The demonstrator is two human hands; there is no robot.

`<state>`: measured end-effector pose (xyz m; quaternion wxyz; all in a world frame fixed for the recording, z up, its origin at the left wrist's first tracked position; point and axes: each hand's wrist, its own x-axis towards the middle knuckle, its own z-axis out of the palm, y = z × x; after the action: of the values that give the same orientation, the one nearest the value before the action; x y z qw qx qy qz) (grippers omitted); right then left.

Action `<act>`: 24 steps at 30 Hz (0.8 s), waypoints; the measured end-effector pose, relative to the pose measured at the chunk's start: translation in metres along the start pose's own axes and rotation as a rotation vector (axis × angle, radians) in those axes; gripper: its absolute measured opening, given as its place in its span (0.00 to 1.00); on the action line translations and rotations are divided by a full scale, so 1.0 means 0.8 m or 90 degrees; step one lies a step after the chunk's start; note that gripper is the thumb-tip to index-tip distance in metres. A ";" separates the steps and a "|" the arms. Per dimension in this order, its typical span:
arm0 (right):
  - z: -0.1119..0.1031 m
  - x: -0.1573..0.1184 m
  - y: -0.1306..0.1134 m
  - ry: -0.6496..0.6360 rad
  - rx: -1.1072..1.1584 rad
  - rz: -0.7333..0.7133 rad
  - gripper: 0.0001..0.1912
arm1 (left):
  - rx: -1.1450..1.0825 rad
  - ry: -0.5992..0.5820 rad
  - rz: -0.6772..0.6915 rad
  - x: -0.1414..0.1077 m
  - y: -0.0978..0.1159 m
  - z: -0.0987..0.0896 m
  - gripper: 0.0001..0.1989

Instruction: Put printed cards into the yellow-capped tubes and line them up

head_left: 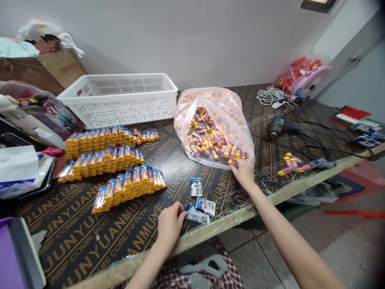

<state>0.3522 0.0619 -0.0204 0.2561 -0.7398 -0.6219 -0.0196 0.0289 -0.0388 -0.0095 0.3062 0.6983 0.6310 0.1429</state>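
Observation:
My right hand (243,172) is at the open mouth of a clear plastic bag (215,96), its fingers closed on one of the small yellow-capped tubes (225,152) there. Near the table's front edge, my left hand (171,224) has its thumb and fingers together beside some clear blue-topped wrappers (197,215). Whether it pinches one is hidden. A printed wrapper (196,187) lies just behind them. To the left, wrapped yellow-ended tubes (129,180) are stacked in rows.
A white plastic basket (126,106) stands at the back left. On the right lie a heat gun (278,126) with its cable, several loose tubes (290,163) and a pink fan (311,82). A purple bin (9,253) is at the lower left.

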 end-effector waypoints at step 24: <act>-0.034 -0.121 -0.173 -0.179 0.660 0.037 0.12 | -0.976 0.152 -0.300 0.010 -0.020 -0.040 0.18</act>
<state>0.2096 -0.0235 0.0184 0.5025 -0.5286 -0.5577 0.3963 -0.0016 -0.0225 0.0041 0.6524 0.1231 0.5163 0.5410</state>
